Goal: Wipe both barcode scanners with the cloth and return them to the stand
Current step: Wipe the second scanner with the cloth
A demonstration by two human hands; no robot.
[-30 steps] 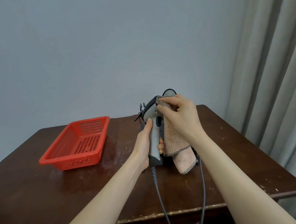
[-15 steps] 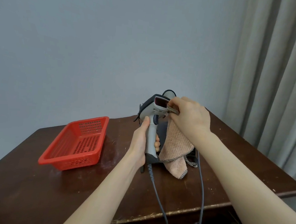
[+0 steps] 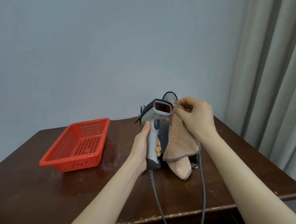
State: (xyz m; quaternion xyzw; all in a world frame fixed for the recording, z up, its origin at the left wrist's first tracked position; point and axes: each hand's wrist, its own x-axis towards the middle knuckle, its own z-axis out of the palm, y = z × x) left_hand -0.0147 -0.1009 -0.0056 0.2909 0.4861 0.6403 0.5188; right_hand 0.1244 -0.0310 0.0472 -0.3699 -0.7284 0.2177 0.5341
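Observation:
My left hand (image 3: 141, 146) grips the handle of a grey barcode scanner (image 3: 156, 115), held upright above the table with its red window facing me. My right hand (image 3: 193, 116) pinches the top edge of a pink cloth (image 3: 180, 145) with checked trim, just right of the scanner's head; the cloth hangs down beside the handle. Behind them the second scanner (image 3: 170, 96) shows only its grey top. A dark stand (image 3: 163, 133) is mostly hidden behind the cloth and scanner. Two grey cables (image 3: 202, 188) run off the front edge.
A red perforated basket (image 3: 77, 145), with nothing in it, sits at the left on the dark wooden table (image 3: 35, 188). A grey wall is behind, and grey curtains (image 3: 276, 76) hang at the right. The table's front edge is worn.
The scanner has turned so its red window faces me. My right hand with the cloth has slid off the scanner's head to its right side.

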